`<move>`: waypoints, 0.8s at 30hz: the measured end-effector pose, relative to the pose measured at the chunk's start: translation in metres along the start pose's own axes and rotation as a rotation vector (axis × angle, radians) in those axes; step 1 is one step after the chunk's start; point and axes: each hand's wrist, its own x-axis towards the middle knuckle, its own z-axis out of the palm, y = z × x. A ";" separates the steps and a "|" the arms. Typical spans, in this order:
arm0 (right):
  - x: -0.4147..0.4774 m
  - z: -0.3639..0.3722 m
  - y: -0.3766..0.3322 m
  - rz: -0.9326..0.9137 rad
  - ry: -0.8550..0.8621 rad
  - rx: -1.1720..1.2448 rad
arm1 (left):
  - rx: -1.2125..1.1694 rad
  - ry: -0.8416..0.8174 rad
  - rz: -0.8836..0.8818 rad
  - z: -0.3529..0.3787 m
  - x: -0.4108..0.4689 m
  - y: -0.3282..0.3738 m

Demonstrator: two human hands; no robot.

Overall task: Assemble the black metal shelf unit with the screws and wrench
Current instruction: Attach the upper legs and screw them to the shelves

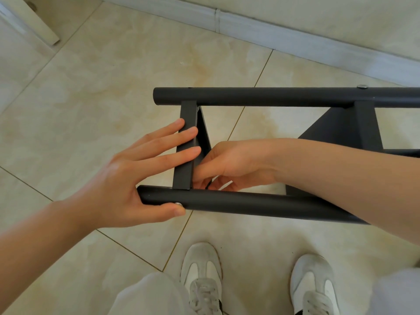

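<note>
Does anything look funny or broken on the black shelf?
Nothing looks broken. One oddity: the far tube has an empty hole above the left crossbar, while above the other crossbar sits a silver screw. That corner seems not yet fastened.

Floor under you: glossy beige marble-look tiles [102, 71] with thin gold-toned grout lines [250, 94]. There is a yellowish stain [201, 68] on the tile towards the wall. A pale grey baseboard [295, 40] runs along the cream wall [341, 12] at top, with one vertical joint [217, 20]. Upper left: the edge of a white panel [34, 21], door or cabinet, cannot tell which. Bottom: your white lace-up left shoe [202, 269] and right shoe [312, 280] are set apart, toes forward. Light grey trousers [147, 294] show at the lower edge.
</note>
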 end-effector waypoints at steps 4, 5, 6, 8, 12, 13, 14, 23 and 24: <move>0.003 0.004 0.001 -0.032 0.034 -0.083 | -0.004 0.010 -0.002 0.001 -0.001 0.000; 0.002 0.004 0.001 -0.035 0.019 -0.080 | -0.003 0.011 -0.003 0.001 -0.001 0.000; 0.002 0.004 0.001 -0.041 -0.002 -0.059 | -0.003 0.012 -0.004 0.001 -0.001 0.000; 0.001 0.004 0.001 -0.054 -0.025 -0.006 | -0.006 0.012 -0.006 0.001 -0.001 0.001; 0.000 -0.001 -0.002 -0.059 -0.028 0.006 | -0.002 0.013 -0.009 0.000 0.000 0.002; -0.001 -0.002 -0.003 -0.047 -0.042 0.021 | -0.003 0.013 -0.010 0.000 0.000 0.002; -0.002 -0.003 -0.004 -0.036 -0.055 0.031 | -0.003 0.012 -0.011 0.000 -0.001 0.002; 0.003 0.000 0.000 -0.014 -0.032 0.042 | -0.008 0.019 -0.018 -0.001 0.000 0.004; 0.003 -0.001 0.000 -0.020 -0.041 0.063 | -0.006 0.020 -0.014 -0.001 0.000 0.004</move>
